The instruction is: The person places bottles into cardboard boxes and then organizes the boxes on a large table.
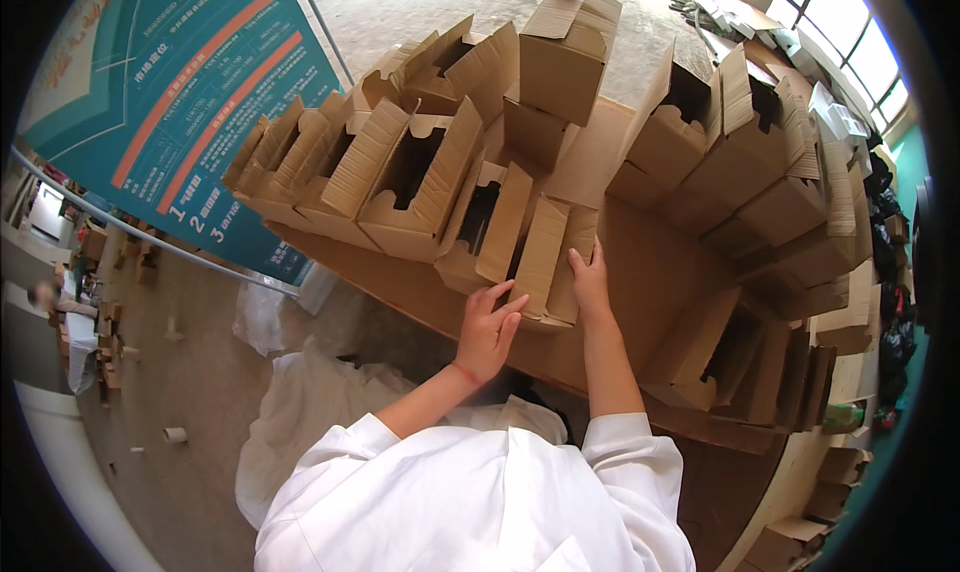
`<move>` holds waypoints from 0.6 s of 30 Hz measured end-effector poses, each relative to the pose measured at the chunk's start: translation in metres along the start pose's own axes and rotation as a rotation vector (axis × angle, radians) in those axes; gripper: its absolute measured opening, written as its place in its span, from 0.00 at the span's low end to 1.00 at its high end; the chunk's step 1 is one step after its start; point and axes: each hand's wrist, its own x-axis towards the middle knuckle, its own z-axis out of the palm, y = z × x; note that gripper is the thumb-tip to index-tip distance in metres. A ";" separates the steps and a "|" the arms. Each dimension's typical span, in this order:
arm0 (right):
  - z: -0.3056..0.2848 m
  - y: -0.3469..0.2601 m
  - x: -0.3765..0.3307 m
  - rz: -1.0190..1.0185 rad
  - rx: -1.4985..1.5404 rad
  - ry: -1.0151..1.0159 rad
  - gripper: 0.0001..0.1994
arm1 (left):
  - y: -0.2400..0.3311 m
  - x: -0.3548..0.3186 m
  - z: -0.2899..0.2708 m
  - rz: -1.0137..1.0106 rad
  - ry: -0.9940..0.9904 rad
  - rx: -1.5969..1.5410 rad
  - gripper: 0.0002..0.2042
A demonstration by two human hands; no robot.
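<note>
A small brown cardboard box (542, 262) stands near the front edge of a cardboard-covered surface, between my two hands. My left hand (486, 336) touches its near left corner with the fingertips, thumb and fingers bent round the edge. Along its right side, my right hand (590, 284) grips the cardboard with the thumb and fingers. The flaps on top of this box look folded inward. Just left of it, an open-topped box (485, 224) shows something dark inside, too shadowed to name.
Several open boxes (415, 172) line the left side, with a taller box (568, 57) behind. More boxes (740, 142) stand at the right, others (700, 357) nearer me. A blue-green banner (220, 92) leans at the far left. Translucent plastic sheeting (310, 412) lies below the surface.
</note>
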 end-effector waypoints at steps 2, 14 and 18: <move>-0.002 0.006 0.007 -0.004 -0.025 -0.001 0.32 | -0.004 0.001 0.006 -0.044 -0.023 0.008 0.14; 0.012 0.010 -0.045 0.253 0.556 -0.183 0.29 | -0.002 0.028 -0.002 0.250 -0.183 0.220 0.25; 0.013 0.052 -0.034 0.025 0.602 0.005 0.27 | 0.008 0.065 0.026 0.299 -0.338 0.152 0.29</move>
